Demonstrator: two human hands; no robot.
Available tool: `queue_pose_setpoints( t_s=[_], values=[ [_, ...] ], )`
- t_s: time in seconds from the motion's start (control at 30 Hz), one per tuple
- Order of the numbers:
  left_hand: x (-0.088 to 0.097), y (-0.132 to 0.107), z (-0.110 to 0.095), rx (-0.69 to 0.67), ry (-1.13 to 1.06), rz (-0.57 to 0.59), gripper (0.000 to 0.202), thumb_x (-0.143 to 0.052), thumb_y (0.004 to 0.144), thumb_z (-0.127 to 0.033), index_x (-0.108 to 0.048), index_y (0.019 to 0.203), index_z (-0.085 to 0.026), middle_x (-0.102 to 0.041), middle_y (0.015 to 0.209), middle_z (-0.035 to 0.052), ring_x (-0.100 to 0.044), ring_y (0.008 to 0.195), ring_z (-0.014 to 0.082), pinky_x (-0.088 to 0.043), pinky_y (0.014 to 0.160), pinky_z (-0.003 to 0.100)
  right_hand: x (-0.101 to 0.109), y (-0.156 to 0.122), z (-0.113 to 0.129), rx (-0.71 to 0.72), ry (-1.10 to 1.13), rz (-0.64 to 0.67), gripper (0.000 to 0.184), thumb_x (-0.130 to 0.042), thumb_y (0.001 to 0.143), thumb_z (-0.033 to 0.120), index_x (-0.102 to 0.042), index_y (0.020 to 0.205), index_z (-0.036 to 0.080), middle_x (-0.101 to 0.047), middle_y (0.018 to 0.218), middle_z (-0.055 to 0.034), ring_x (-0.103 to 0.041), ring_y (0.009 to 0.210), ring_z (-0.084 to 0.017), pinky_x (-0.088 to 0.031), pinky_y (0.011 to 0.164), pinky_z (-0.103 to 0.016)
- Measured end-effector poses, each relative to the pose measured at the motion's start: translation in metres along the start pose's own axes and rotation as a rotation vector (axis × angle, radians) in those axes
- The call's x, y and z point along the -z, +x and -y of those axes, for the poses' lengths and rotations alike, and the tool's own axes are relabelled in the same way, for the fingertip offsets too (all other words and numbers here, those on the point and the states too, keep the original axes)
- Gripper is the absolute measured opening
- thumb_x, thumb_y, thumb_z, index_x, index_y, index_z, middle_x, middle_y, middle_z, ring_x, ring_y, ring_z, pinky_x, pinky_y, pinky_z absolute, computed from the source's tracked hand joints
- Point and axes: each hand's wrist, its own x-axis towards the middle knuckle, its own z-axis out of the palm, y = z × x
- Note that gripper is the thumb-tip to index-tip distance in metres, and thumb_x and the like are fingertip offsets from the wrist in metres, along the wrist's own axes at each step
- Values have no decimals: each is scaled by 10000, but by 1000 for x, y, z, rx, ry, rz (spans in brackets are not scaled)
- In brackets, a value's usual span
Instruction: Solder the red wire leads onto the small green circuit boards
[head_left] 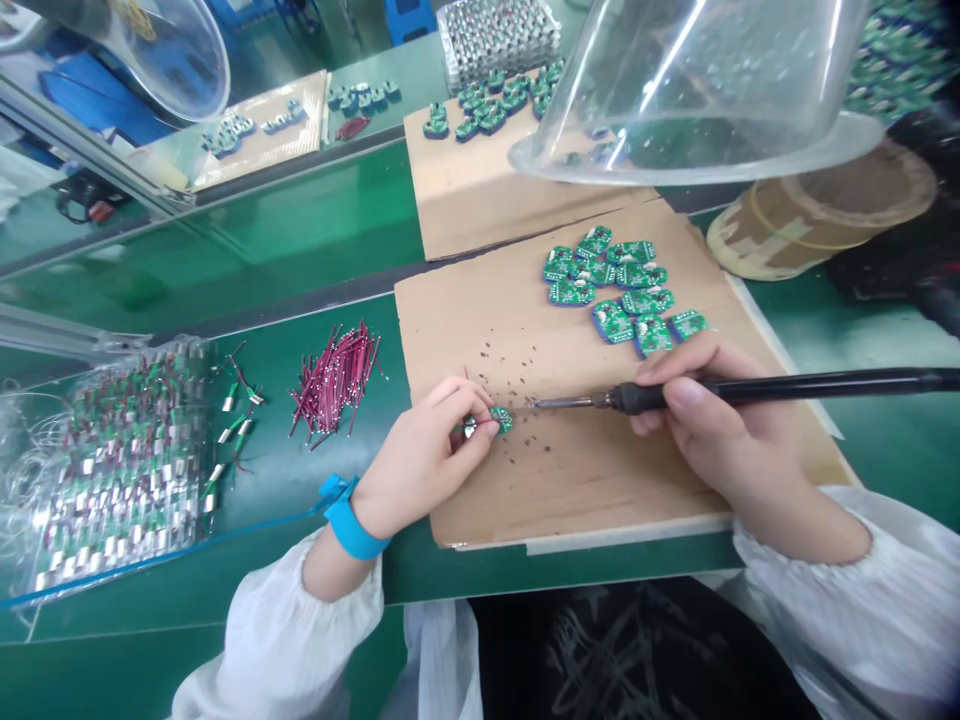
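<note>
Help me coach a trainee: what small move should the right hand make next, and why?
Probably ease the soldering iron slightly left until its tip meets the small green board. The right hand holds the tip just short of the board's edge, while the left hand pins the board on the cardboard.

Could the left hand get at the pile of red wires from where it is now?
Probably yes: the red wires lie on bare green mat beside the left hand, though it pinches a small circuit board.
</note>
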Motion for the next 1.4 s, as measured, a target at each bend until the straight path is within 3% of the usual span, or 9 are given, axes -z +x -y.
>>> queue_pose_setpoints(
  t_s=[0.17,0.4,0.83,1.17,1.4],
  values=[
    [0,0,0,1,-4,4,91,-552,980,-167,-540,896,-200,-619,1129,16,-594,882,142,-460,726,289,-1,1,2,37,-132,135,100,-630,989,345,-648,951,254,-636,733,8,-611,610,-149,-476,580,-308],
    [-2,1,0,11,4,-13,81,-559,965,-158,-551,896,-200,-633,1125,22,-599,843,141,-462,696,289,0,2,2,45,-249,227,58,-629,990,326,-649,984,272,-649,746,6,-611,634,-159,-475,593,-315],
    [-7,1,0,18,-12,-71,102,-573,969,-165,-544,878,-199,-635,1103,9,-605,886,138,-455,669,266,0,3,1,76,-316,262,39,-632,982,304,-647,1010,281,-643,804,-11,-609,674,-172,-482,602,-325],
    [-5,1,-2,23,-50,-68,119,-601,962,-144,-563,861,-194,-635,1091,1,-590,966,136,-463,741,259,1,3,0,72,-323,279,42,-654,970,287,-646,1007,270,-638,807,-6,-592,660,-156,-464,582,-303],
    [-5,1,-4,35,-64,-58,115,-603,950,-130,-578,858,-193,-645,1089,7,-592,939,140,-454,695,248,0,2,1,97,-228,186,36,-617,998,272,-642,987,248,-632,733,20,-592,639,-122,-454,594,-269]
  ],
)
